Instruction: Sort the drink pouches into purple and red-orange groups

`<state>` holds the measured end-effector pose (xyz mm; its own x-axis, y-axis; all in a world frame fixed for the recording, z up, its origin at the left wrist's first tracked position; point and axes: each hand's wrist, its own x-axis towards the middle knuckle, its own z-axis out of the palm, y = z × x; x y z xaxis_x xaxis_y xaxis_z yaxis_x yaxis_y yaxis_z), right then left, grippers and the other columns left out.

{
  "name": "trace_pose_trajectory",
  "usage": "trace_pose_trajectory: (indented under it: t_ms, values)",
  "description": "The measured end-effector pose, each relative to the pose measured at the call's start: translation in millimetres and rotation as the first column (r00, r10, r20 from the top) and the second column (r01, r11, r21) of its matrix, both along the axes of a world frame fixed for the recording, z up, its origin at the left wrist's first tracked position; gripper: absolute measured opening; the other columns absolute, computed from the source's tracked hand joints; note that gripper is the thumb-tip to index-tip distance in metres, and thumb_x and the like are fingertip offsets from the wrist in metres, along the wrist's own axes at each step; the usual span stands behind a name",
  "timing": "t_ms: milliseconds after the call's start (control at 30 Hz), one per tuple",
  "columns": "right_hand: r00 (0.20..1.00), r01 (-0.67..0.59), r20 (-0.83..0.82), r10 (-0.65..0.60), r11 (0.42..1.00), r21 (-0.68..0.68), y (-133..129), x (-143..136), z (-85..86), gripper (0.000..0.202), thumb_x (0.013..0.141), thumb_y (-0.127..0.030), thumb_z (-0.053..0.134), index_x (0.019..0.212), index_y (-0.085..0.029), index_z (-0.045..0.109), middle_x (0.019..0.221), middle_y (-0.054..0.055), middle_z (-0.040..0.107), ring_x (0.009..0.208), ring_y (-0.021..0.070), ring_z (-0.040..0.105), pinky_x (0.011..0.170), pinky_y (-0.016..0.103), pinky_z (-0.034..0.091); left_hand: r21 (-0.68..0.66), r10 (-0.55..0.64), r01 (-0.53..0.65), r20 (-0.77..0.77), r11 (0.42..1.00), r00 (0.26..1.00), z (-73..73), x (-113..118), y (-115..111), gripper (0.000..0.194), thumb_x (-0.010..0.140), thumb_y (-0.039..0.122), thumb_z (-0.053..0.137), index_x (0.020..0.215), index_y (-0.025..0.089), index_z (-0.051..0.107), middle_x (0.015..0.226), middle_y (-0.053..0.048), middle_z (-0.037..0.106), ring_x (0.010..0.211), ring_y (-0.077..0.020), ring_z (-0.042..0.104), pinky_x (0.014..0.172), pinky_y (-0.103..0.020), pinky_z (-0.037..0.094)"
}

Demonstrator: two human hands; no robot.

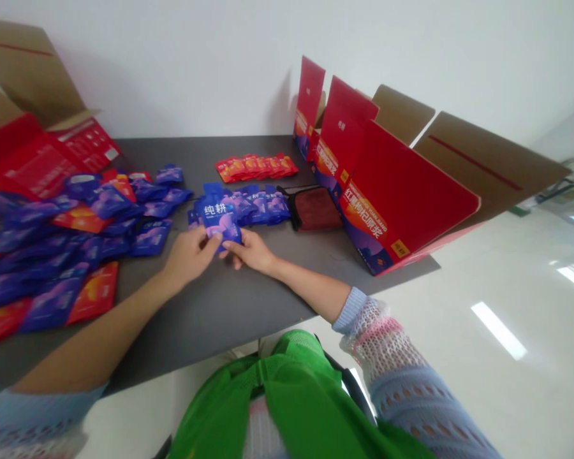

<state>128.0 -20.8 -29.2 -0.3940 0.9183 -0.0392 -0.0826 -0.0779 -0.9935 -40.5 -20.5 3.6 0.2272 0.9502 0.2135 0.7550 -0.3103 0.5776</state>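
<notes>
A blue pouch (221, 218) with white lettering is held up between both hands above the grey table. My left hand (191, 254) pinches its lower left edge, thumb on the front. On its lower right, my right hand (249, 251) grips the pouch with the thumb in front. Just behind it lies a row of overlapping blue pouches (270, 205). Farther back is a row of red-orange pouches (257, 167). To the left spreads a loose heap of blue and red pouches (52, 252).
Open red cartons (402, 185) stand along the table's right side. A dark reddish-brown pouch or case (317, 209) lies beside them. Another open carton (38, 150) is at the back left. The grey table (249, 299) ends in front of my body.
</notes>
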Motion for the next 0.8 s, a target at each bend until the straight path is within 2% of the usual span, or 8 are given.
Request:
trace_pose_trajectory:
  t_ms: [67, 167, 267, 333, 433, 533, 667, 800]
  values:
    - [1.000, 0.002, 0.003, -0.002, 1.000, -0.001, 2, 3, -0.6, 0.035, 0.090, -0.046, 0.066, 0.099, -0.018, 0.046, 0.070, -0.006, 0.066, 0.038, 0.0057, 0.055, 0.039, 0.016, 0.042, -0.053, -0.069, 0.070, 0.025, 0.996, 0.997, -14.5, -1, -5, 0.033, 0.088, 0.049, 0.048, 0.081, 0.018, 0.057, 0.062, -0.001, 0.056, 0.054, -0.0152, 0.049, 0.055, -0.027, 0.032]
    - [0.998, -0.060, 0.012, 0.060, 0.996, 0.069, 6, 9, 1.5, 0.034, 0.092, -0.047, 0.062, 0.100, -0.019, 0.045, 0.071, -0.007, 0.064, 0.041, 0.0069, 0.060, 0.041, 0.015, 0.043, -0.117, -0.123, 0.154, 0.237, 0.981, 0.964, -25.1, 1, -8, 0.031, 0.089, 0.049, 0.050, 0.085, 0.019, 0.056, 0.058, 0.002, 0.055, 0.050, -0.0140, 0.049, 0.052, -0.026, 0.035]
    - [0.986, -0.152, 0.085, 0.140, 0.975, 0.160, 5, 15, 8.1, 0.031, 0.095, -0.047, 0.058, 0.101, -0.020, 0.046, 0.072, -0.007, 0.064, 0.045, 0.0073, 0.061, 0.045, 0.016, 0.043, -0.162, -0.130, 0.238, 0.495, 0.958, 0.859, -27.3, 3, -9, 0.031, 0.088, 0.049, 0.053, 0.077, 0.019, 0.053, 0.049, 0.005, 0.047, 0.042, -0.0118, 0.043, 0.046, -0.025, 0.034]
    - [0.975, -0.139, 0.200, 0.092, 0.962, 0.235, 0, 17, 14.3, 0.027, 0.097, -0.046, 0.054, 0.101, -0.020, 0.046, 0.069, -0.007, 0.062, 0.045, 0.0070, 0.058, 0.048, 0.017, 0.043, -0.173, -0.118, 0.263, 0.579, 0.949, 0.807, -28.1, 4, -11, 0.032, 0.087, 0.049, 0.056, 0.075, 0.020, 0.052, 0.048, 0.005, 0.046, 0.040, -0.0108, 0.041, 0.045, -0.025, 0.033]
    - [0.903, -0.098, 0.426, -0.060, 0.935, 0.340, -13, 17, 24.3, 0.022, 0.101, -0.043, 0.047, 0.103, -0.021, 0.049, 0.064, -0.007, 0.058, 0.052, 0.0099, 0.058, 0.058, 0.019, 0.045, -0.170, -0.101, 0.256, 0.614, 0.952, 0.783, -29.5, 2, -15, 0.033, 0.088, 0.048, 0.058, 0.072, 0.020, 0.051, 0.051, 0.004, 0.049, 0.042, -0.0102, 0.043, 0.046, -0.025, 0.035]
    - [0.809, -0.125, 0.573, -0.130, 0.915, 0.383, -23, 15, 32.9, 0.024, 0.103, -0.041, 0.039, 0.112, -0.022, 0.050, 0.072, -0.003, 0.061, 0.069, 0.0147, 0.064, 0.068, 0.022, 0.046, -0.172, -0.113, 0.281, 0.633, 0.944, 0.766, -27.4, -2, -19, 0.034, 0.087, 0.046, 0.059, 0.068, 0.020, 0.050, 0.048, 0.004, 0.047, 0.041, -0.0101, 0.042, 0.045, -0.025, 0.033]
    - [0.771, -0.159, 0.611, -0.182, 0.873, 0.461, -28, 17, 38.2, 0.033, 0.104, -0.039, 0.032, 0.129, -0.019, 0.045, 0.086, 0.002, 0.065, 0.080, 0.0178, 0.065, 0.074, 0.026, 0.045, -0.181, -0.130, 0.328, 0.665, 0.927, 0.736, -21.2, 0, -19, 0.036, 0.085, 0.042, 0.060, 0.059, 0.020, 0.048, 0.043, 0.003, 0.045, 0.039, -0.0102, 0.040, 0.044, -0.026, 0.030]
    - [0.784, -0.137, 0.590, -0.192, 0.874, 0.467, -28, 20, 34.6, 0.040, 0.104, -0.040, 0.031, 0.138, -0.018, 0.038, 0.081, 0.001, 0.065, 0.076, 0.0181, 0.065, 0.073, 0.027, 0.046, -0.199, -0.101, 0.353, 0.732, 0.914, 0.674, -22.4, 10, -20, 0.036, 0.085, 0.039, 0.059, 0.057, 0.020, 0.047, 0.041, 0.003, 0.042, 0.038, -0.0101, 0.037, 0.044, -0.027, 0.029]
